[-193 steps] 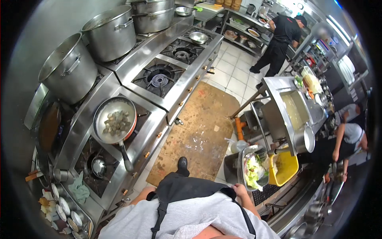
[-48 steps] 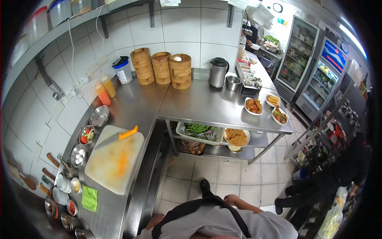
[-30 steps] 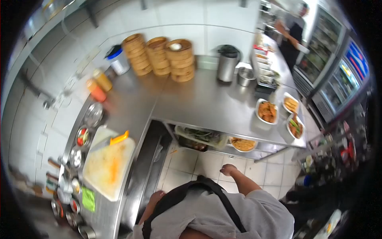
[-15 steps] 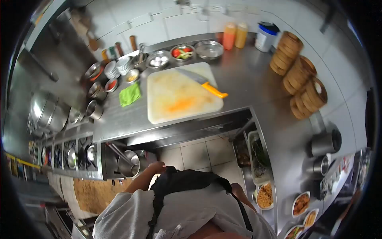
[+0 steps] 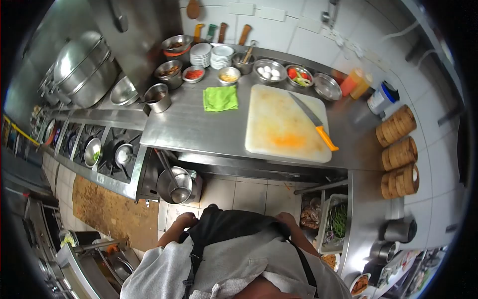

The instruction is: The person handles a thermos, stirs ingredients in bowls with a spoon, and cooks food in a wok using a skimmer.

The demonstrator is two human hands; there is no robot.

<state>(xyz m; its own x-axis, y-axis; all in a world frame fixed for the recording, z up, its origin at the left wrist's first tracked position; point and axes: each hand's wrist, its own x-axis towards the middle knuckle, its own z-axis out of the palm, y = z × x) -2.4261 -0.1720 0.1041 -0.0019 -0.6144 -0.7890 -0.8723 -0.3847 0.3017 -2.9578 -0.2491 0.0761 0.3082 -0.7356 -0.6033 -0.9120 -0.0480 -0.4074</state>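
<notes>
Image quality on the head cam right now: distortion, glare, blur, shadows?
Head view: heavy fisheye, black corners, bowed counter; glare on the pot lid and counter; shadow beneath it; board and knife fairly sharp, outer edges softer and dimmer.

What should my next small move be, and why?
Probably reach the right hand toward the knife: its orange handle sits uncovered at the cutting board's near right corner, and neither that hand nor the left hand appears to hold anything.
</notes>
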